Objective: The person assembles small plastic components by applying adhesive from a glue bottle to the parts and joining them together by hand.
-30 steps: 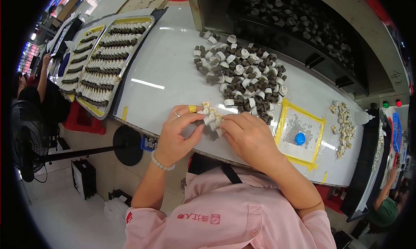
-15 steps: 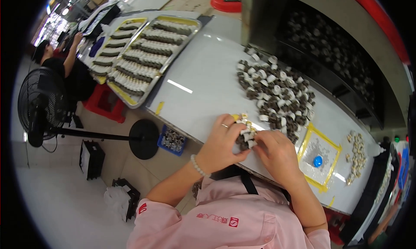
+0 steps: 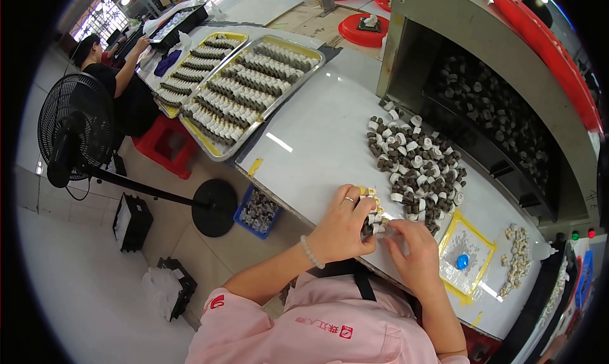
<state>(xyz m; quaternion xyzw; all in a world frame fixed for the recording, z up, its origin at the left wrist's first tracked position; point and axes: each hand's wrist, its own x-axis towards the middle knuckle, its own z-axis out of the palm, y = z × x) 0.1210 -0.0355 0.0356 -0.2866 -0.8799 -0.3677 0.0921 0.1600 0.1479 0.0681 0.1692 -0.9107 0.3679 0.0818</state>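
Note:
My left hand (image 3: 346,227), with a ring and a beaded bracelet, is closed round a short row of small white and dark parts (image 3: 375,221) with gold-coloured tops. It holds the row at the table's near edge. Close by on the right is my right hand (image 3: 413,253), its index fingertip at the end of the row. Its thumb and index finger are apart, with nothing visible between them. Just beyond my hands lies a heap of loose white and dark brown parts (image 3: 422,167) on the white table (image 3: 317,129).
Trays (image 3: 225,149) of neatly lined-up parts stand at the far left. To the right are a yellow-taped square (image 3: 447,237) with a blue cap (image 3: 462,261) and small gold-coloured pieces (image 3: 517,259). A metal housing (image 3: 396,59) holds more parts. A fan (image 3: 73,132) and a seated person (image 3: 108,72) are left.
My view has shifted, so the scene sits differently in the picture. My right thumb and index finger have come apart at the row's end. My left hand still holds the row.

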